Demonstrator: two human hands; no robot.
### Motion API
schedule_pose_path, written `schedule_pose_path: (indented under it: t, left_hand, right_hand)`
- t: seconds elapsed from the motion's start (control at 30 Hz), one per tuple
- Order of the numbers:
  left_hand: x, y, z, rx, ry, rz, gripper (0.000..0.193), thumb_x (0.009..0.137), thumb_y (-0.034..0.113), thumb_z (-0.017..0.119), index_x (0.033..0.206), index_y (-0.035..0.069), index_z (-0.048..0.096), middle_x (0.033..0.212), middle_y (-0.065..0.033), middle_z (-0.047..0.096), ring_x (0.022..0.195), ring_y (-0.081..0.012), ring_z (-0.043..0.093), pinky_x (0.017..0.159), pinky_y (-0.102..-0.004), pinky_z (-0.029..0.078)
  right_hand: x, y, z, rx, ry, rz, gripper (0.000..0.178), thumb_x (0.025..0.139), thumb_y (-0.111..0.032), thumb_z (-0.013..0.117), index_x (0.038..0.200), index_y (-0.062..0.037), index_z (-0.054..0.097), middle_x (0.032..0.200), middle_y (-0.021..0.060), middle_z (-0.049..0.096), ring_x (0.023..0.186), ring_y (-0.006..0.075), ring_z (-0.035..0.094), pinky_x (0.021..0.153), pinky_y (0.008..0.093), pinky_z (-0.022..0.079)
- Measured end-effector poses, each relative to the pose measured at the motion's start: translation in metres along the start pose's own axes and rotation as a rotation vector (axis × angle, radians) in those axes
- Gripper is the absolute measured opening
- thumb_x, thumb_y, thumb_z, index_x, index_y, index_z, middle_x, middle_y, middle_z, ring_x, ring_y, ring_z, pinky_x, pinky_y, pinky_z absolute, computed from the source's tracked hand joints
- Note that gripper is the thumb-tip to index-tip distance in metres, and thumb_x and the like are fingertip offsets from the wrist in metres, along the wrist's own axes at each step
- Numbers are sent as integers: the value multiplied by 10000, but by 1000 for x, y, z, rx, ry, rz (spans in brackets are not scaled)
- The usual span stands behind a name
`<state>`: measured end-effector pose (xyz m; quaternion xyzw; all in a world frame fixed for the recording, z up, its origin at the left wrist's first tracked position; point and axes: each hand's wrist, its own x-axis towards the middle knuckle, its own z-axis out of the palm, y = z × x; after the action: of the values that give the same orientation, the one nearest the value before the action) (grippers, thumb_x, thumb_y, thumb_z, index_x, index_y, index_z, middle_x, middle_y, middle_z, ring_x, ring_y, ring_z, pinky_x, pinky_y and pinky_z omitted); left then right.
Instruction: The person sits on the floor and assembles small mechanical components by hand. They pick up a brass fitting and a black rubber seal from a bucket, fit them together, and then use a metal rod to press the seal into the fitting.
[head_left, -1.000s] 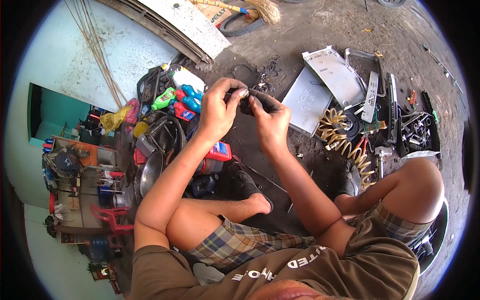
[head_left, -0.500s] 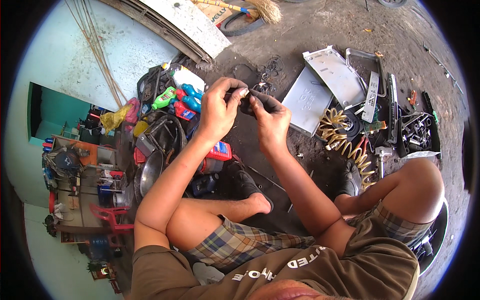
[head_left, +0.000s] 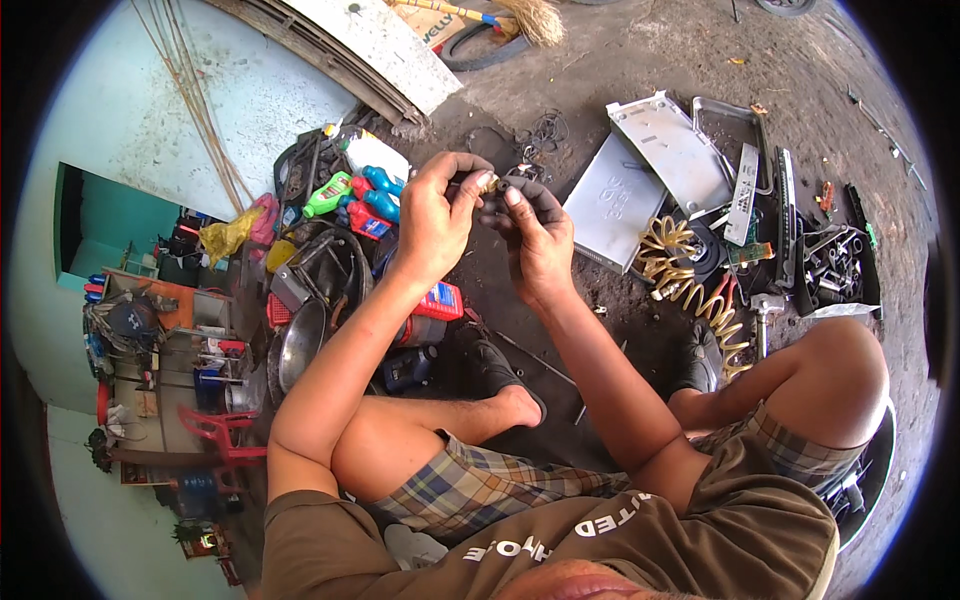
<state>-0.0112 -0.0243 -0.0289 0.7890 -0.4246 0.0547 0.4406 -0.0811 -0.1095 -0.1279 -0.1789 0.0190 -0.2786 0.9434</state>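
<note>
My left hand (head_left: 443,212) pinches a small brass-coloured metal fitting (head_left: 489,184) between thumb and forefinger, held up in front of me. Close beside it, my right hand (head_left: 541,240) has its thumb against a blackened forefinger, at the dark end of the fitting. Whether a separate small piece sits in the right fingertips is hidden. The other right fingers are curled and dark with grime. Both hands are well above the dirt floor, between my knees.
To the right lie grey metal panels (head_left: 610,205), a coiled yellow air hose (head_left: 697,290), a hammer (head_left: 766,318) and a black tray of sockets and wrenches (head_left: 835,262). Coloured bottles (head_left: 382,205) and a metal bowl (head_left: 303,345) crowd the left. A thin rod (head_left: 535,358) lies between my feet.
My right hand has turned and its fingertips have shifted slightly away from the left. More of the brass-coloured fitting shows now. My left hand has hardly moved.
</note>
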Motion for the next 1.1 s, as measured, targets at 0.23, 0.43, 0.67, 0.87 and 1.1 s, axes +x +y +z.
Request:
schedule_pose_path:
  t: [0.23, 0.43, 0.67, 0.87, 1.1]
  left_hand:
    - [-2, 19, 3, 305, -84, 435, 88, 956, 15, 717, 1039, -8, 697, 1008, -129, 707, 915, -276, 724, 793, -357, 578]
    - [-8, 21, 11, 372, -224, 475, 139, 909, -11, 718, 1044, 1, 688, 1072, -148, 690, 999, -364, 704, 845, -413, 580]
    - [-3, 15, 1, -331, -116, -167, 132, 1026, 60, 701, 1131, -19, 699, 1026, -61, 750, 920, -111, 698, 815, -260, 565]
    - [-3, 12, -5, -515, -29, -75, 206, 952, -52, 746, 1149, -40, 686, 1056, -95, 773, 981, -135, 727, 896, -281, 600]
    - [-5, 16, -12, -359, -26, 16, 383, 879, -114, 789, 1228, -68, 636, 1097, -155, 772, 1019, -185, 747, 873, -293, 632]
  right_hand:
    - [-2, -4, 2, 256, 58, 89, 246, 1067, -232, 664, 1209, -33, 633, 1088, 69, 694, 1032, 148, 668, 888, 351, 572]
    - [-3, -9, 7, 448, 106, 238, 202, 1066, -218, 660, 1169, -44, 650, 992, 32, 666, 969, 135, 648, 861, 323, 558]
    - [6, -14, -1, 268, 1, 148, 207, 1038, -204, 705, 1186, -62, 678, 1014, 32, 696, 850, 123, 619, 720, 301, 528]
    - [10, -26, -12, 154, -211, 155, 211, 1003, -124, 744, 1178, -18, 692, 978, 16, 689, 730, 87, 541, 594, 255, 444]
    - [6, -33, -9, 73, -217, 170, 187, 987, -78, 752, 1158, -13, 716, 885, -3, 669, 640, 52, 479, 511, 217, 364]
